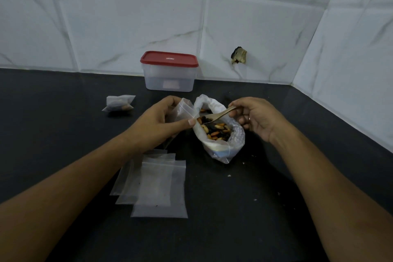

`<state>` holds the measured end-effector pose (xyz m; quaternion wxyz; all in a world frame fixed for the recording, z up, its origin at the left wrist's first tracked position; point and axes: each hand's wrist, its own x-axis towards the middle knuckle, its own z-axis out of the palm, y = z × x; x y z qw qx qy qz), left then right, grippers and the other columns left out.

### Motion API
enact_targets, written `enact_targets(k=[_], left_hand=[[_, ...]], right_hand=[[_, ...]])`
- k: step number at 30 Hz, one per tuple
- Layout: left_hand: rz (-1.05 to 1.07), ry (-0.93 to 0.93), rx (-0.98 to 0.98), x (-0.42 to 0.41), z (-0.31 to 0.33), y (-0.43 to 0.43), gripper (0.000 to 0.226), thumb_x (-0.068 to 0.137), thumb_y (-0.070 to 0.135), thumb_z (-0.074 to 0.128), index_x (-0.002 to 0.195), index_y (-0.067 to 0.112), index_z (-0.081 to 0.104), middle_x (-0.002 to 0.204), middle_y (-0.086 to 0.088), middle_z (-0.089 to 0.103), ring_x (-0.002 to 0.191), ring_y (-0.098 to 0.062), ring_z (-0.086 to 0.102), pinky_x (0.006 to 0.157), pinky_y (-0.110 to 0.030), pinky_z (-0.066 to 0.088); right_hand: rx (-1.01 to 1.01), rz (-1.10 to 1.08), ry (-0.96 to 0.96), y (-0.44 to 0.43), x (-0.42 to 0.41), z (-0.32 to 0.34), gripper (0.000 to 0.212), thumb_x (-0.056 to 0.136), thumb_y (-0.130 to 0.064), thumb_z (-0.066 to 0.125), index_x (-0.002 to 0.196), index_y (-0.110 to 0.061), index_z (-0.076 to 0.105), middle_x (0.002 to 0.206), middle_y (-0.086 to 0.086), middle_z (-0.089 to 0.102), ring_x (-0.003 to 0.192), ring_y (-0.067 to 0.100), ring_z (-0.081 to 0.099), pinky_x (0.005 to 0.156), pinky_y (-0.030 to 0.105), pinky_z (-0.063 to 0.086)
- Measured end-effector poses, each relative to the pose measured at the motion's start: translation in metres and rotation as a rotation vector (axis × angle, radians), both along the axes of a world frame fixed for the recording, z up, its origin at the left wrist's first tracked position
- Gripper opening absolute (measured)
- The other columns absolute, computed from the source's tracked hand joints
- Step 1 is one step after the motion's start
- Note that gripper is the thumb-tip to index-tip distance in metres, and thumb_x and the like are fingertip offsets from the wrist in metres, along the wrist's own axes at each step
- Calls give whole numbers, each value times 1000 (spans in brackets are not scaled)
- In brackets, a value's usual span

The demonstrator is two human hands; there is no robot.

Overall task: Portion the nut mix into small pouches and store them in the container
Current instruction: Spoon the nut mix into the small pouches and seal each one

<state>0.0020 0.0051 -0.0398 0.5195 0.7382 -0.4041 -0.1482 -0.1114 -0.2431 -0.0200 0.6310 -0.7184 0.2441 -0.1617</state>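
Black stone counter (63, 134), white marble-look wall tiles (106, 17) behind & at right. 1 filled small clear pouch (119, 104) at 10 o'clock of left hand (157, 123), which pinches 1 open clear pouch (182, 110). Flat empty clear pouches (159, 185), 3 or 4 overlapping, at its 6. 1 clear plastic container w/ red lid (169, 72), lid on, at 12. 1 open clear plastic bag of nut mix (219, 132) at 3. Right hand (255, 119) grips 1 wooden spoon (221, 114), bowl in the nuts.

This looked like a home kitchen: a dark, stone-like countertop (53, 112) ran into a corner at the far right, backed on both sides by large white, marble-veined wall tiles (127, 17). A red-lidded plastic food container (169, 76) stood at the far edge against the tiles, and an open bag of nut mix (221, 147) lay on the counter.
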Motion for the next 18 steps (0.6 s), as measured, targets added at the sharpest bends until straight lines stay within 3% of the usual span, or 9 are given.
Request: enact_targets(k=[4,18], left_hand=[[2,-3,6,-1,1,-1,59,77,49,76,130,33,56,122,9,70,110,-10,69,96,-44,59],[6,0,3,-2,2,-1,59,76,48,75,130,34,56,122,11,70,111,-7,68,98,-41,58]], right_hand=[[-61,38,-12,1,1,-3,17,98,-16,60,99,-8,75,80,8,75,51,7,49,48,21,37],[57,34,-17,0,3,-2,18,99,-21,61,100,-10,75,81,5,76,52,8,46,50,21,37]])
